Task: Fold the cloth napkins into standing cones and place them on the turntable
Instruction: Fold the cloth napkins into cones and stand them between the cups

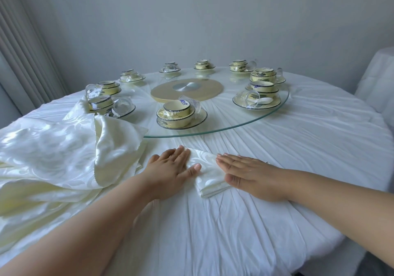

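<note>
A small folded cream napkin (210, 170) with a woven pattern lies flat on the white tablecloth, just in front of the glass turntable (264, 118). My left hand (172, 169) presses its left side with straight fingers, thumb spread toward the middle. My right hand (249, 171) lies flat over its right side, fingers together and pointing left. Only the middle strip and the near corner of the napkin show between my hands. A heap of loose cream napkins (64, 156) is piled at the left, reaching up to the turntable's edge.
Several wrapped sets of yellow bowls, plates and glass cups ring the turntable, the nearest (181, 114) just beyond my hands. A beige disc with a metal hub (187, 89) sits at its centre. A covered chair (377, 79) stands at the right, curtains at the left.
</note>
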Action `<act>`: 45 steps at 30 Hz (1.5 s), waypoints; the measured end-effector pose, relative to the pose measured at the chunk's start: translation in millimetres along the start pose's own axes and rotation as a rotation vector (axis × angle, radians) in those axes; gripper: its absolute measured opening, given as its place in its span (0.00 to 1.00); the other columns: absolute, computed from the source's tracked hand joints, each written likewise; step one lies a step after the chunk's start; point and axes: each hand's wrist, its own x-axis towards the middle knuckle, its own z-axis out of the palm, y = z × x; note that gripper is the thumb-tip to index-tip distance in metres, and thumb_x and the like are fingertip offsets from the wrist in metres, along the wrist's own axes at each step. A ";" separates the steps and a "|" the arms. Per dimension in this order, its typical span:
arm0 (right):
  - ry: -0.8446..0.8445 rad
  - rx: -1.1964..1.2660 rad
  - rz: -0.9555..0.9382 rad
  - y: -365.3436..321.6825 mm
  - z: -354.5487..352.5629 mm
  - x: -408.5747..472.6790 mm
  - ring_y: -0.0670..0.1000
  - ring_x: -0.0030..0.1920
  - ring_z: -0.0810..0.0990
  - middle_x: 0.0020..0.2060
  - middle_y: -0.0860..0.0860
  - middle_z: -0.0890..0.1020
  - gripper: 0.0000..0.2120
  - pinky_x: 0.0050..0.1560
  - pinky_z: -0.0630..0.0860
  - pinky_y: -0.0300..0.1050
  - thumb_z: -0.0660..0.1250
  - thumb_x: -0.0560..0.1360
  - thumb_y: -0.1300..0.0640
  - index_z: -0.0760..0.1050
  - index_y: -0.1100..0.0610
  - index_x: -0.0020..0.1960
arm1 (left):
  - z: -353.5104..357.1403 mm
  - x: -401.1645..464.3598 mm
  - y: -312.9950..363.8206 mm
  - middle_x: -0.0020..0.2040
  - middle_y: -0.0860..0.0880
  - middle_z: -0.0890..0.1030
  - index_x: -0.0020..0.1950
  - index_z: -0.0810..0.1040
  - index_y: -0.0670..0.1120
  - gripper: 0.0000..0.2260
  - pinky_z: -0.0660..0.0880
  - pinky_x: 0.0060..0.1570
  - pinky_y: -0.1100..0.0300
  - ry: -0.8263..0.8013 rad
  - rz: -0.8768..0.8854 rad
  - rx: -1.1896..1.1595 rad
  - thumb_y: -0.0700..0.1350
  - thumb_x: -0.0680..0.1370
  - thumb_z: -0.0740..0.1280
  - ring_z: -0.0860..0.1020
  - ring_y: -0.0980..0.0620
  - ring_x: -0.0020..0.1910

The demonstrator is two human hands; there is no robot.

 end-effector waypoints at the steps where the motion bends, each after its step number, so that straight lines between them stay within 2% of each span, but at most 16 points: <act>1: 0.000 0.001 0.004 0.2 0.0 0.3 0.33 0.71 0.31 0.72 0.35 0.36 0.46 0.69 0.32 0.32 0.30 0.63 0.28 0.37 0.47 0.77 | -2.4 -0.6 0.0 0.79 0.55 0.49 0.79 0.50 0.54 0.50 0.48 0.72 0.53 0.033 0.007 -0.009 0.75 0.61 0.30 0.46 0.56 0.77; 4: -0.002 0.011 0.006 2.4 0.8 1.7 0.33 0.71 0.32 0.74 0.36 0.37 0.47 0.71 0.33 0.34 0.29 0.62 0.27 0.37 0.46 0.77 | -16.5 -4.6 0.1 0.77 0.56 0.59 0.74 0.64 0.57 0.39 0.52 0.69 0.54 0.242 0.132 -0.079 0.67 0.69 0.35 0.52 0.55 0.76; 6: 0.010 0.007 -0.009 3.3 2.0 1.9 0.33 0.71 0.32 0.74 0.37 0.37 0.49 0.71 0.33 0.34 0.28 0.61 0.25 0.37 0.46 0.77 | -25.9 -9.0 -1.0 0.71 0.55 0.71 0.68 0.74 0.54 0.28 0.57 0.68 0.60 0.314 0.339 -0.193 0.55 0.72 0.49 0.62 0.56 0.73; 9: 0.012 0.006 -0.003 3.9 2.8 1.8 0.33 0.71 0.32 0.74 0.36 0.37 0.47 0.70 0.33 0.33 0.29 0.62 0.27 0.37 0.46 0.77 | -31.3 -15.5 -3.5 0.63 0.57 0.78 0.62 0.80 0.51 0.27 0.58 0.72 0.62 0.066 0.465 -0.349 0.45 0.64 0.59 0.70 0.63 0.66; 13: 0.034 0.059 -0.015 3.4 0.6 2.3 0.32 0.71 0.33 0.75 0.36 0.40 0.45 0.71 0.33 0.33 0.32 0.64 0.27 0.40 0.46 0.77 | -29.7 -13.8 -7.3 0.65 0.61 0.76 0.62 0.78 0.57 0.27 0.49 0.75 0.62 -0.083 0.398 -0.371 0.43 0.65 0.61 0.66 0.71 0.66; 16: 0.156 0.013 -0.057 -2.8 -1.9 3.7 0.37 0.75 0.45 0.76 0.40 0.55 0.40 0.72 0.41 0.33 0.41 0.71 0.29 0.56 0.48 0.77 | -30.4 -11.0 -5.4 0.64 0.62 0.76 0.62 0.78 0.59 0.27 0.50 0.75 0.63 -0.075 0.371 -0.365 0.43 0.65 0.60 0.67 0.69 0.66; 19: 0.340 -0.019 -0.158 -16.2 0.5 9.6 0.41 0.63 0.66 0.60 0.41 0.72 0.26 0.64 0.59 0.35 0.63 0.73 0.35 0.72 0.46 0.67 | -27.2 -9.4 -7.4 0.61 0.65 0.77 0.61 0.78 0.60 0.25 0.52 0.75 0.61 -0.064 0.338 -0.380 0.45 0.66 0.60 0.69 0.66 0.67; 23: 0.438 -0.001 -0.242 -23.0 7.8 26.3 0.43 0.52 0.72 0.49 0.42 0.77 0.19 0.53 0.69 0.40 0.71 0.70 0.40 0.79 0.48 0.56 | -23.9 -7.4 -11.9 0.56 0.66 0.80 0.61 0.79 0.61 0.24 0.60 0.72 0.55 -0.061 0.323 -0.392 0.49 0.66 0.60 0.74 0.61 0.63; 28: 0.561 0.153 -0.223 -21.5 3.8 37.3 0.48 0.43 0.76 0.40 0.47 0.78 0.14 0.42 0.71 0.46 0.67 0.73 0.44 0.80 0.56 0.45 | -27.7 -5.2 -9.8 0.55 0.58 0.82 0.58 0.82 0.54 0.27 0.68 0.66 0.59 -0.082 0.288 -0.544 0.52 0.61 0.60 0.77 0.60 0.58; 32: 0.633 0.528 -0.110 -16.4 -12.8 42.3 0.46 0.33 0.70 0.32 0.55 0.74 0.20 0.35 0.66 0.45 0.67 0.73 0.44 0.77 0.62 0.38 | -28.6 2.8 -7.6 0.48 0.54 0.83 0.51 0.83 0.51 0.10 0.74 0.56 0.59 0.015 0.294 -0.551 0.45 0.70 0.70 0.79 0.56 0.50; 34: 0.653 0.684 -0.071 -17.3 -18.0 42.8 0.43 0.30 0.67 0.27 0.47 0.71 0.17 0.33 0.63 0.40 0.69 0.76 0.49 0.76 0.61 0.36 | -28.0 9.6 -5.3 0.42 0.55 0.83 0.46 0.82 0.51 0.04 0.72 0.48 0.64 0.109 0.255 -0.509 0.49 0.74 0.72 0.78 0.60 0.44; 36: 0.712 0.839 -0.021 -18.2 -22.2 42.4 0.39 0.27 0.66 0.24 0.40 0.70 0.13 0.31 0.63 0.33 0.68 0.76 0.52 0.77 0.58 0.37 | -25.8 16.5 -3.7 0.37 0.54 0.80 0.41 0.79 0.49 0.07 0.70 0.42 0.65 0.211 0.211 -0.524 0.51 0.76 0.69 0.76 0.60 0.38; 38: 0.701 0.933 -0.033 -16.3 -26.5 39.4 0.40 0.29 0.68 0.26 0.41 0.72 0.13 0.33 0.65 0.33 0.68 0.76 0.48 0.77 0.59 0.42 | -24.9 21.2 -1.8 0.33 0.51 0.77 0.39 0.77 0.46 0.11 0.68 0.38 0.61 0.295 0.186 -0.571 0.52 0.76 0.67 0.71 0.57 0.34; 41: 0.607 0.676 -0.015 -8.9 -28.5 33.8 0.45 0.35 0.71 0.34 0.50 0.74 0.22 0.38 0.67 0.43 0.71 0.67 0.38 0.74 0.55 0.47 | -27.1 25.3 1.0 0.27 0.56 0.68 0.33 0.71 0.47 0.14 0.61 0.31 0.64 0.353 0.173 -0.615 0.47 0.77 0.69 0.63 0.58 0.29; 43: 0.637 0.505 0.030 -2.9 -29.4 32.2 0.46 0.31 0.67 0.30 0.49 0.70 0.21 0.34 0.63 0.45 0.74 0.68 0.43 0.73 0.61 0.41 | -29.4 28.3 2.4 0.26 0.56 0.67 0.32 0.70 0.48 0.15 0.60 0.29 0.66 0.388 0.164 -0.625 0.46 0.76 0.70 0.63 0.58 0.28; 45: 0.679 0.542 0.045 0.0 -32.2 30.4 0.46 0.29 0.64 0.28 0.49 0.68 0.19 0.32 0.61 0.44 0.74 0.71 0.51 0.71 0.66 0.37 | -30.8 30.5 4.8 0.28 0.56 0.70 0.34 0.73 0.49 0.12 0.62 0.28 0.67 0.400 0.123 -0.657 0.46 0.75 0.71 0.65 0.59 0.27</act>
